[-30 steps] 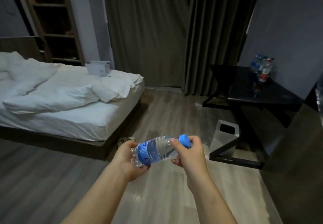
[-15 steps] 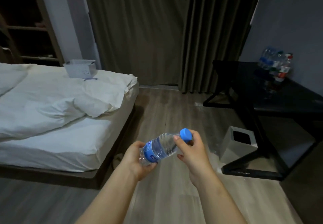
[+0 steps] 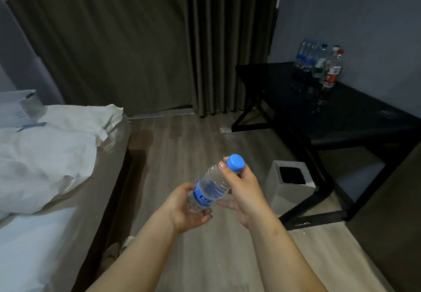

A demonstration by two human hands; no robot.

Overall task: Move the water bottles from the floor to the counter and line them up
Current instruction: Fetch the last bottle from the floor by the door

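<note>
Gripping the water bottle (image 3: 211,187) at both ends, the person carries it well above the floor (image 3: 182,136). The right hand (image 3: 247,192) is closed round the neck just under the blue cap (image 3: 236,161), and the left hand (image 3: 183,205) is wrapped round the base from below. Over the last second the bottle has swung from nearly level to a steeper tilt, cap up and to the right. The view has also turned right: the bed (image 3: 45,159) has slid off to the left, and the black counter (image 3: 364,121) now fills more of the right side. I read that as the carry heading for the counter, placing not yet begun.

Other bottles (image 3: 319,64) stand close together along the counter's back edge, by the wall. A grey bin (image 3: 276,191) sits on the floor beside the counter's frame.

The held bottle's blue label carries white writing, too blurred to read. One counter bottle has a red label, also illegible.
</note>
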